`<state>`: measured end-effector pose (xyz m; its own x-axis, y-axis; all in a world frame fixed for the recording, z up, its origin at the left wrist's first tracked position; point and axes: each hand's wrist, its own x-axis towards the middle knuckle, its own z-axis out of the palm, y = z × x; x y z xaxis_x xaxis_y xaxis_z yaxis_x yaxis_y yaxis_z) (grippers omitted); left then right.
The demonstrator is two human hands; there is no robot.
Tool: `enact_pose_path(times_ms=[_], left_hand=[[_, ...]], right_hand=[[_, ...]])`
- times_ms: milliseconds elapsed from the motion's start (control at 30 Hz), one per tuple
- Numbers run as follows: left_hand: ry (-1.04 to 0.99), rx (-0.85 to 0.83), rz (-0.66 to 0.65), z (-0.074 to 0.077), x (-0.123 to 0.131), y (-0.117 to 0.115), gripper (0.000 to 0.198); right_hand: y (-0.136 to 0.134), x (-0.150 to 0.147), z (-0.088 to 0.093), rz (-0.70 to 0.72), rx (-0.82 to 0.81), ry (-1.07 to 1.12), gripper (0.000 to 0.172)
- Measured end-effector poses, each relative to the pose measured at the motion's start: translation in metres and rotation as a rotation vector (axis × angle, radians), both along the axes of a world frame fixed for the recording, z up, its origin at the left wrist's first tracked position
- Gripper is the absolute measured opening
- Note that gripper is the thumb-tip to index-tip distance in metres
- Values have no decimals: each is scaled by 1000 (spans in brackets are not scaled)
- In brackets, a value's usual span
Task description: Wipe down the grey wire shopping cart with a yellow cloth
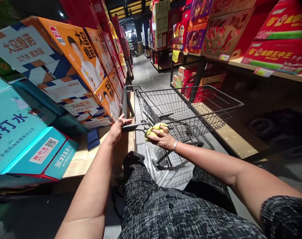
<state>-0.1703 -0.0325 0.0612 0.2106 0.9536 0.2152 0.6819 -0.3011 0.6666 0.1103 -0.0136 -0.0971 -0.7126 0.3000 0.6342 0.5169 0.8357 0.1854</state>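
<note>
Left hand [115, 131] on a shopping-cart handle [130, 127], grip unclear, right hand [165, 138] clutching a yellow cloth [155, 128], we appear mid-wipe, unfinished.

yellow cloth [156, 126] pt. hidden under r. hand [167, 140]; bkgd. person [134, 39] blurred.

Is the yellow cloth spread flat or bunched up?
Bunched up: the yellow cloth shows as a crumpled wad under the right hand, with bits of it bulging between the fingers.
</note>
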Motion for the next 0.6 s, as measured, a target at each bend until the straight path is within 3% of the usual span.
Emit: enact_pose_path(times_ms=[67, 167, 267, 433, 600], left_hand=[[247, 34, 67, 10, 11, -1, 67], [550, 107, 165, 23, 35, -5, 36], [652, 212, 158, 26, 60, -8, 35], [803, 197, 77, 14, 88, -7, 44], [936, 191, 78, 7, 90, -6, 40]], right_hand=[[-4, 26, -6, -18, -38, -52, 15], [-12, 49, 7, -82, -39, 1, 20], [-15, 50, 39, -207, -84, 165, 30], [-13, 14, 84, -433, -463, 286, 47], [-16, -27, 99, -348, -680, 410, 70]])
